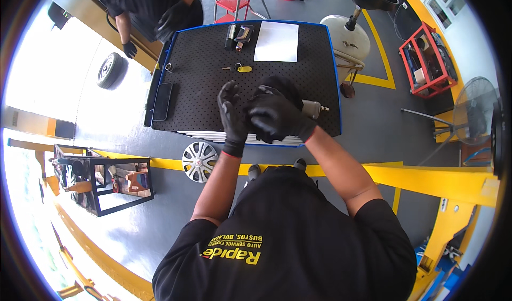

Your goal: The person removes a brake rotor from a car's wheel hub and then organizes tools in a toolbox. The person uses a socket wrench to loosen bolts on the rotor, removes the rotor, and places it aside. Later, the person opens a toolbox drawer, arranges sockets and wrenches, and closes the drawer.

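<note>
Both my hands wear black gloves with red cuffs and are over the black dotted mat of the worktop (197,50). My left hand (230,111) is upright near the front edge, its fingers stretched out and holding nothing I can see. Close to its right, my right hand (280,114) has curled fingers; anything within them is lost against the dark gloves. Behind the right hand lies a rounded black object (285,87), partly covered. A grey metal tool part (313,109) with a small fitting sticks out to the right of that hand.
A key with a yellow tag (244,69), a white paper sheet (276,42), black tools (237,36), a metal ring (169,67) and a phone (162,102) lie on the worktop. A wheel cover (200,162) is on the floor. Another person (152,7) stands at far left.
</note>
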Demonstrator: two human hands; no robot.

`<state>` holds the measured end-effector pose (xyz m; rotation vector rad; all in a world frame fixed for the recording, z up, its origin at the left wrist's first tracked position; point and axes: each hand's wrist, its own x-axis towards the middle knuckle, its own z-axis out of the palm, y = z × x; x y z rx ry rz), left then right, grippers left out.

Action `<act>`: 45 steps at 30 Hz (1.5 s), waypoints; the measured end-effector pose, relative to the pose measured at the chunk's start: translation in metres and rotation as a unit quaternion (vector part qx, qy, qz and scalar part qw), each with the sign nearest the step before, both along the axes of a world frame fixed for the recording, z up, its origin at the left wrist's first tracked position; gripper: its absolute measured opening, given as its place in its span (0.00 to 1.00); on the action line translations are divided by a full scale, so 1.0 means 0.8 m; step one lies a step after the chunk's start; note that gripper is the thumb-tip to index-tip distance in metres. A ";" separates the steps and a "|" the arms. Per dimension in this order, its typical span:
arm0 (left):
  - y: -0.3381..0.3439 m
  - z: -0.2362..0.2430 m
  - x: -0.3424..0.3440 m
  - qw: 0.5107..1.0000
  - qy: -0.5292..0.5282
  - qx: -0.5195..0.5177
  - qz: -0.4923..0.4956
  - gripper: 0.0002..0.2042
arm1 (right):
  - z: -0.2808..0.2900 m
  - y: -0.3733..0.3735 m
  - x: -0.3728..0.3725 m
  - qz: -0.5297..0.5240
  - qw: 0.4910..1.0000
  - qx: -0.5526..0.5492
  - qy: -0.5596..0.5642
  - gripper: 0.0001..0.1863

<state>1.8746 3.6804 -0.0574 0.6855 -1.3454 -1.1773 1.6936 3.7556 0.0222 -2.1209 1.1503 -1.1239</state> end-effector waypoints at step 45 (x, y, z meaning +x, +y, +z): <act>0.052 0.077 -0.001 0.786 -0.598 -0.117 -0.103 0.25 | -0.050 0.026 -0.062 -0.397 0.914 0.052 0.058 0.18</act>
